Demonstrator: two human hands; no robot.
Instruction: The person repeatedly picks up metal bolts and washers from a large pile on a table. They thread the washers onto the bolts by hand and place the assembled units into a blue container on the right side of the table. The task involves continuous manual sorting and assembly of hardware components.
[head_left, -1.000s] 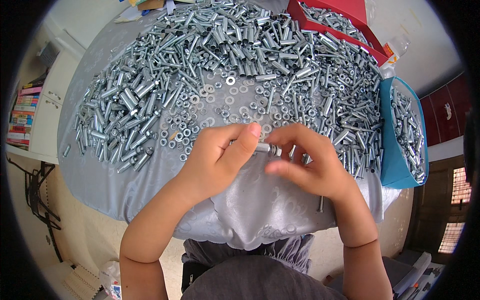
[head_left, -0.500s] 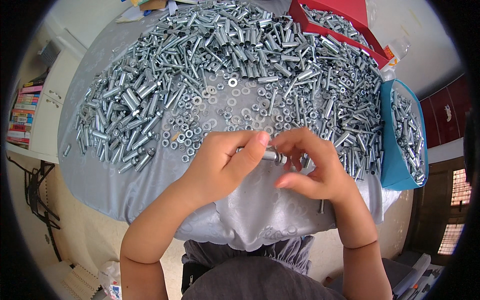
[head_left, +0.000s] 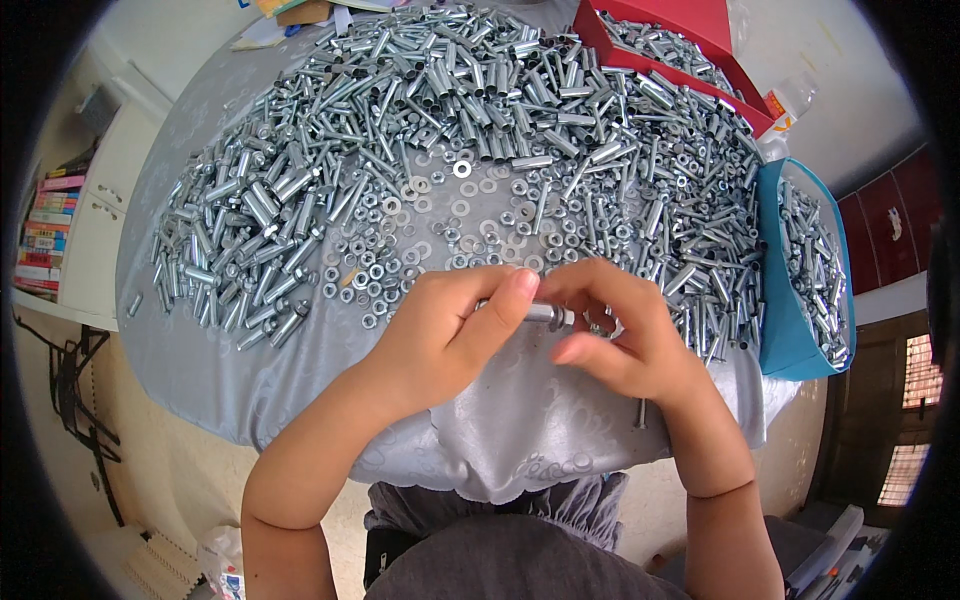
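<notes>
My left hand (head_left: 455,325) is closed around a silver metal sleeve anchor (head_left: 535,313), which lies nearly level and points to the right, with my thumb along its top. A washer and a nut (head_left: 567,318) show at its right end. Close to that end, my right hand (head_left: 625,325) is curved with its thumb spread away from the fingers. Small shiny metal pieces (head_left: 601,325) show within its curve; whether the fingers hold them or they lie behind is unclear. A bolt (head_left: 641,414) sticks out below my right hand, its upper part hidden.
Loose sleeves and bolts (head_left: 470,70) heap across the grey tablecloth (head_left: 330,385). Nuts and washers (head_left: 460,208) lie scattered before my hands. A red box (head_left: 690,68) of fasteners stands far right, a blue fabric bin (head_left: 800,345) nearer, and a clear bottle (head_left: 795,98) between them.
My right hand has shifted slightly around the anchor's end, and the shiny pieces within its curve show more clearly. My left hand keeps its hold on the sleeve anchor almost unmoved.
</notes>
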